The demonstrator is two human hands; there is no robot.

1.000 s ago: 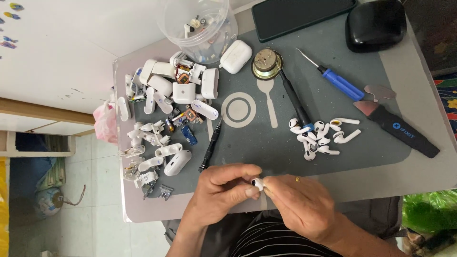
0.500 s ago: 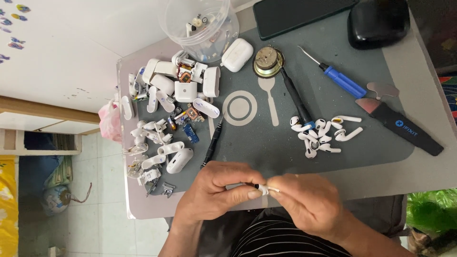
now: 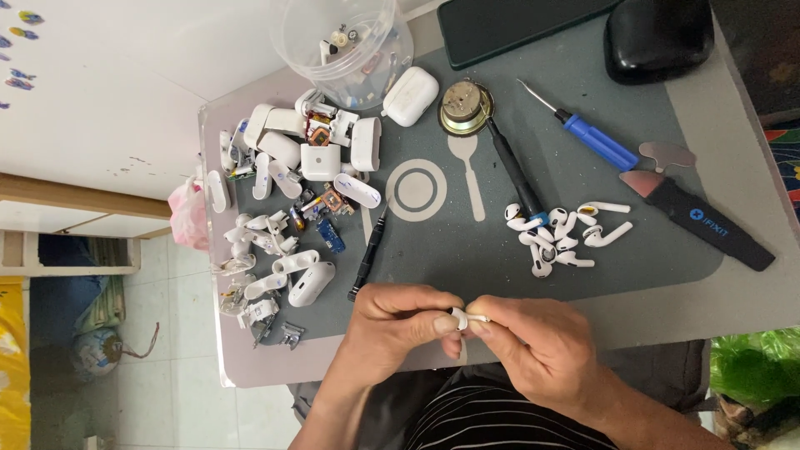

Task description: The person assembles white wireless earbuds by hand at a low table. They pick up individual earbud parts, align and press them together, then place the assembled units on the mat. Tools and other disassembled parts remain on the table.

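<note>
While both hands meet at the near edge of the bench [image 3: 750, 108], a white earbud [image 3: 467, 318] sits pinched between them. Left hand [image 3: 398, 327] grips its dark-tipped head with thumb and forefinger; right hand [image 3: 533, 346] clamps the stem. Grey mat [image 3: 517, 167] beyond. Loose earbuds [image 3: 560, 233] lie well apart, right of centre. Case parts [image 3: 287, 208] heaped left. Black screwdriver [image 3: 368, 256] just above left hand. Blue screwdriver [image 3: 587, 136] farther back.

Grey mat [image 3: 467, 258] — white earbud pile [image 3: 558, 233], blue screwdriver [image 3: 596, 140], clear tub [image 3: 346, 42], dismantled cases [image 3: 292, 192].
</note>
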